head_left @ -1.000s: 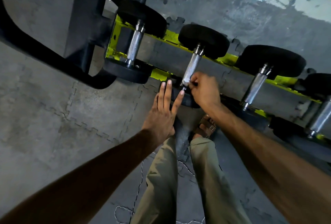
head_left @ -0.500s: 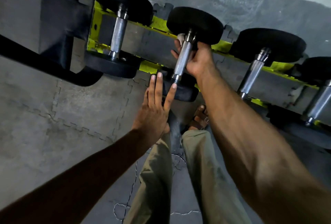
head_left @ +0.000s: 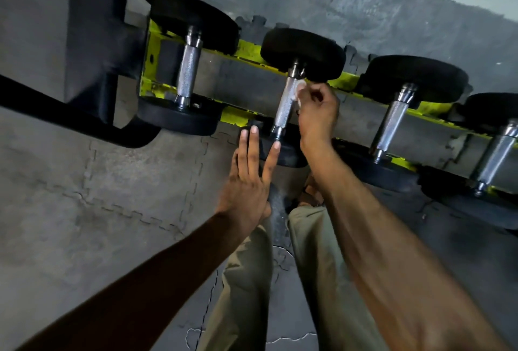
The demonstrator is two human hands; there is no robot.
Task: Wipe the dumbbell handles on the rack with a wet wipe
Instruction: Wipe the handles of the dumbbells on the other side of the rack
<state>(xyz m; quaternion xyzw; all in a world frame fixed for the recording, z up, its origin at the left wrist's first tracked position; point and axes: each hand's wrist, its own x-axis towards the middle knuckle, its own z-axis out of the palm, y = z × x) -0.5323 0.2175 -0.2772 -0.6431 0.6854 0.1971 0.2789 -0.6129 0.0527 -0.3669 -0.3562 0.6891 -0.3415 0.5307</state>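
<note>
Grey mats underlie the rack. Right hand pinches the wipe against the twelve o'clock handle; the flat, spread left hand seemingly steadies it.

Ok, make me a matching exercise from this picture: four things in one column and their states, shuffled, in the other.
Things
1. left hand
2. right hand
3. wet wipe
4. leftmost handle

States
a. white, pressed to the second handle near its far end
b. fingers straight, tips at the near black weight
c. bare, with neither of the hands on it
d. fingers curled, pinching something

Pairs: 1-b, 2-d, 3-a, 4-c
</note>
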